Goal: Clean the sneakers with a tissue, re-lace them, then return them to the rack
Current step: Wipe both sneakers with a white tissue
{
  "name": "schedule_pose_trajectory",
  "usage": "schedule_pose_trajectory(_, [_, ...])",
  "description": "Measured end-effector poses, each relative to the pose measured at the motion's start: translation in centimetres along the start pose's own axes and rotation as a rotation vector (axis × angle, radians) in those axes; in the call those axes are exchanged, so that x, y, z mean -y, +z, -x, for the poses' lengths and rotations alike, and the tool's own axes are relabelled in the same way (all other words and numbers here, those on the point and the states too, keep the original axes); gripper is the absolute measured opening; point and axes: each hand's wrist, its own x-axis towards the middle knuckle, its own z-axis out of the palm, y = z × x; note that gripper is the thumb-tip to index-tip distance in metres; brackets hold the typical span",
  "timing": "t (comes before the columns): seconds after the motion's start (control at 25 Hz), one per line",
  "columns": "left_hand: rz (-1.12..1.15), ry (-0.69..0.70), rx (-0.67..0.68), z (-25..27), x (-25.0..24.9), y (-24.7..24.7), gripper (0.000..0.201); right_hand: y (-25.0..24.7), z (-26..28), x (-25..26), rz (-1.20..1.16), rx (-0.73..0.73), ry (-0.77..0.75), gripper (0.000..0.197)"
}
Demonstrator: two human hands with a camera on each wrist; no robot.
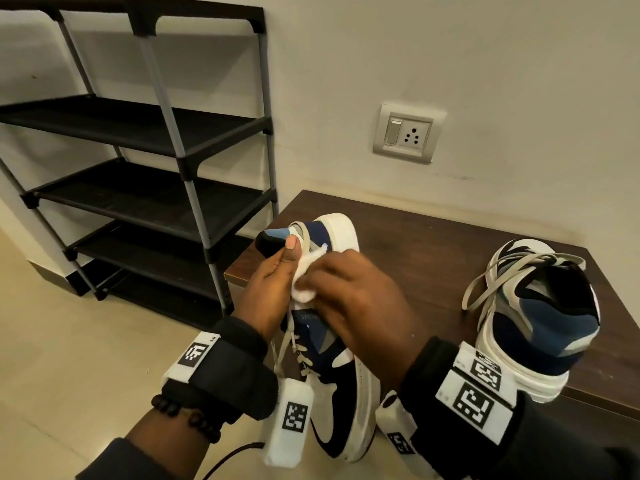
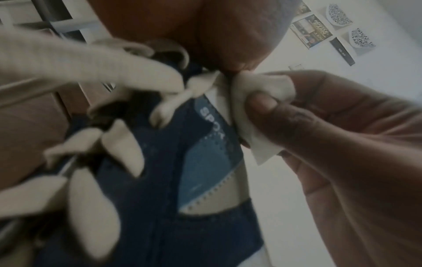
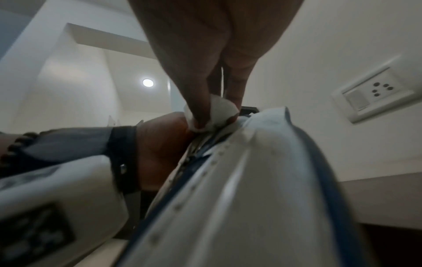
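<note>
Pinching tissue, right hand wipes sneaker; left hand grip clamped on it.

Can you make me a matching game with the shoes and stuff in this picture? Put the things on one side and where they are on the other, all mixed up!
Things:
1. tissue
2. held sneaker
3. second sneaker
4. shoe rack

Places:
A. standing on the dark wooden table
B. on the floor against the wall, shelves bare
C. pinched in the right hand
D. gripped by the left hand, off the table

Pairs: 1-C, 2-D, 3-A, 4-B
</note>
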Motion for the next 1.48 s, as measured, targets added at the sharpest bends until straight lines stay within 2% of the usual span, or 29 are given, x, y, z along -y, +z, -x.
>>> schedule_pose_trajectory(0.08, [0.026, -0.019, -0.005, -0.1, 0.0, -0.2, 0.032, -0.2, 0.0, 0.0, 0.061, 0.054, -0.068, 0.023])
schedule_pose_trajectory(0.16, [0.018, -0.037, 0.041, -0.3, 0.0, 0.0, 0.032, -0.8, -0.4, -1.5, 0.076, -0.066, 0.075, 0.021])
schedule_pose_trajectory(0.24, [-0.021, -0.048, 0.028, -0.3, -0.1, 0.2, 0.033, -1.6, -0.7, -2.8, 0.031, -0.178, 0.204, 0.017])
schedule_pose_trajectory(0.32, [0.019, -0.066, 0.030, -0.3, -0.1, 0.2, 0.039, -1.5, -0.2, -2.3, 0.041, -0.085, 0.122, 0.019])
schedule_pose_trajectory(0.44, [0.027, -0.078, -0.027, -0.5, -0.1, 0.0, 0.038, -1.4, 0.6, -0.7, 0.064, 0.167, -0.130, 0.023])
schedule_pose_trajectory(0.48, [0.000, -0.069, -0.028, -0.7, 0.0, 0.0, 0.039, -1.7, 0.4, -1.1, 0.077, 0.172, -0.117, 0.024])
schedule_pose_trajectory(0.6, [-0.034, -0.060, -0.011, -0.6, 0.0, 0.2, 0.041, -2.8, -0.2, -2.8, 0.050, 0.019, 0.114, 0.026])
schedule_pose_trajectory(0.64, [-0.043, -0.057, -0.009, -0.5, -0.1, 0.2, 0.040, -2.9, 0.0, -2.7, 0.037, 0.022, 0.104, 0.025])
schedule_pose_trajectory(0.76, [-0.041, -0.046, -0.043, -0.5, -0.3, -0.1, 0.033, -1.7, 1.3, -0.8, 0.035, 0.210, -0.170, 0.022])
schedule_pose_trajectory(0.8, [-0.043, -0.052, -0.041, -0.6, -0.4, 0.0, 0.037, -1.6, 1.3, -0.8, 0.034, 0.245, -0.212, 0.022])
schedule_pose_trajectory(0.84, [-0.059, -0.055, -0.043, -0.8, -0.3, 0.0, 0.045, -1.7, 1.0, -1.2, 0.033, 0.228, -0.179, 0.022])
schedule_pose_trajectory(0.92, [-0.079, -0.051, -0.047, -0.9, 0.1, 0.1, 0.057, -2.0, 0.4, -2.5, 0.027, 0.052, 0.015, 0.020])
schedule_pose_trajectory(0.96, [-0.082, -0.035, -0.056, -0.8, 0.1, 0.2, 0.053, -2.1, 0.2, -2.9, 0.014, -0.017, 0.106, 0.021])
schedule_pose_trajectory(1.0, [-0.082, -0.029, -0.073, -0.8, 0.1, 0.2, 0.047, -2.0, 0.4, -2.8, 0.010, -0.036, 0.134, 0.023])
schedule_pose_trajectory(1.04, [-0.078, -0.037, -0.081, -0.7, -0.1, 0.2, 0.042, -1.7, 0.6, -2.4, 0.019, -0.012, 0.092, 0.025])
schedule_pose_trajectory(1.12, [-0.040, -0.063, -0.095, -0.7, 0.1, 0.0, 0.037, -1.0, 1.4, -1.0, 0.027, 0.133, -0.110, 0.020])
schedule_pose_trajectory(1.2, [-0.023, -0.079, -0.102, -0.7, -0.2, -0.1, 0.047, -1.6, 1.5, -1.0, 0.063, 0.243, -0.224, 0.021])
schedule_pose_trajectory(1.28, [-0.047, -0.069, -0.090, -1.0, 0.0, 0.0, 0.070, -2.6, 0.9, -2.4, 0.068, 0.137, -0.078, 0.024])
schedule_pose_trajectory(1.36, [-0.077, -0.055, -0.104, -1.1, 0.3, 0.0, 0.071, -3.1, 0.9, -2.8, 0.031, 0.061, 0.027, 0.024])
schedule_pose_trajectory(1.48, [-0.162, -0.055, -0.115, -0.9, 0.0, -0.1, 0.050, -2.0, 1.9, -1.3, 0.101, 0.201, -0.162, 0.025])
